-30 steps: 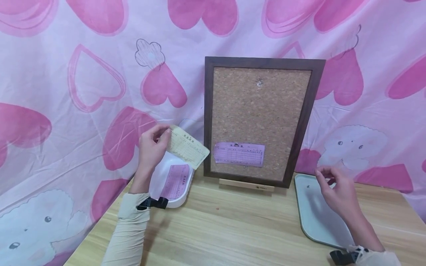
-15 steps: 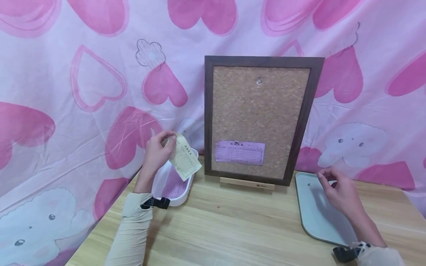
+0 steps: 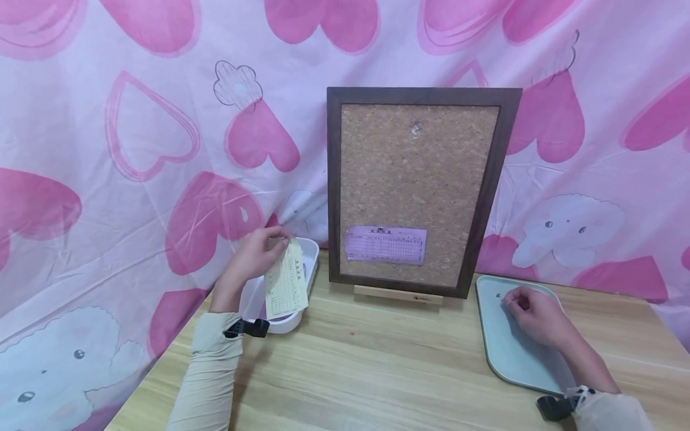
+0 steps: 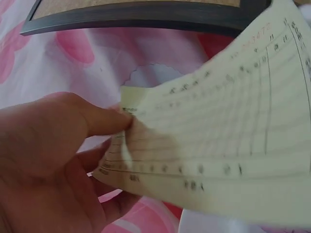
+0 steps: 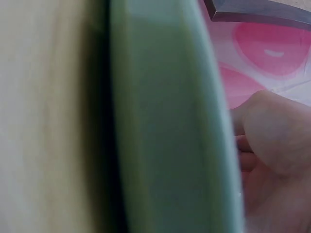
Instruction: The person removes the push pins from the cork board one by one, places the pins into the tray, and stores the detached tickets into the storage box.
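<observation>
The left hand (image 3: 259, 254) pinches a yellow slip (image 3: 288, 284), best held uncreased, while the right hand (image 3: 539, 314), grip unclear, needs fingertip precision around the pin (image 3: 498, 295) just beyond.

A wood-grain bench (image 3: 345, 377) carried a white bin (image 3: 288, 325) at ten o'clock, a wooden stand (image 3: 396, 294) at twelve and a green tray (image 3: 504, 341) at two.

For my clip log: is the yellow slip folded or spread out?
Spread out, slightly curved: the left hand pinches one end of the yellow slip, whose printed rows show in the left wrist view.
</observation>
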Motion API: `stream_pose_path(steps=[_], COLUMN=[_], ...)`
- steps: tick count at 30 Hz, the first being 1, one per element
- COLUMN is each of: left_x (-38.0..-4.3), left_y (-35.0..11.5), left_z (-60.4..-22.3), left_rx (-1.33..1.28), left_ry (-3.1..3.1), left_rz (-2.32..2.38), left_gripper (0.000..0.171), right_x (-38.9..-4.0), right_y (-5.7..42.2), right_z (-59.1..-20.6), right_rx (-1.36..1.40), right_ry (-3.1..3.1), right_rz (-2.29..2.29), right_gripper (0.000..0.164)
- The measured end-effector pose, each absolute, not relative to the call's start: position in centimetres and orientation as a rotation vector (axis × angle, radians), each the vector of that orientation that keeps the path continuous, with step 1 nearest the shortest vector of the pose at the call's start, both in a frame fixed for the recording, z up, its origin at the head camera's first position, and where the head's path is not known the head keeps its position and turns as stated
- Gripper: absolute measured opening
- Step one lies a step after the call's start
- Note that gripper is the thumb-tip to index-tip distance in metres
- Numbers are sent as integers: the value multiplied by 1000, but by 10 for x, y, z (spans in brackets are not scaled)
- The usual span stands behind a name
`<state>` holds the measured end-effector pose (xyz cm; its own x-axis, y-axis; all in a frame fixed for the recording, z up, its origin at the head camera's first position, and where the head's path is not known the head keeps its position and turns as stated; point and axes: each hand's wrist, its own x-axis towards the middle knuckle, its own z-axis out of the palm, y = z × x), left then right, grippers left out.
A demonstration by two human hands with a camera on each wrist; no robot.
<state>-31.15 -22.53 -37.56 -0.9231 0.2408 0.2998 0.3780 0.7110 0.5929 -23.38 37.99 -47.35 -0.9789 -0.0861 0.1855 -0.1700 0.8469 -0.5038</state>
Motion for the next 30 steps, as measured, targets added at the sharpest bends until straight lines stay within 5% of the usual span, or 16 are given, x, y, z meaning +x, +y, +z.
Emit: stream_pose_path(steps=[30], left_x=[-319], left_y=[-222], left_z=[-407], left_rx=[-586], left_ry=[-2847], left_rz=[-728], left_gripper=[22], right_x=[-234], right_y=[377], right_z=[-476], right_rx=[76], right_ry=[-2941], right_rz=[779], right_gripper=[13])
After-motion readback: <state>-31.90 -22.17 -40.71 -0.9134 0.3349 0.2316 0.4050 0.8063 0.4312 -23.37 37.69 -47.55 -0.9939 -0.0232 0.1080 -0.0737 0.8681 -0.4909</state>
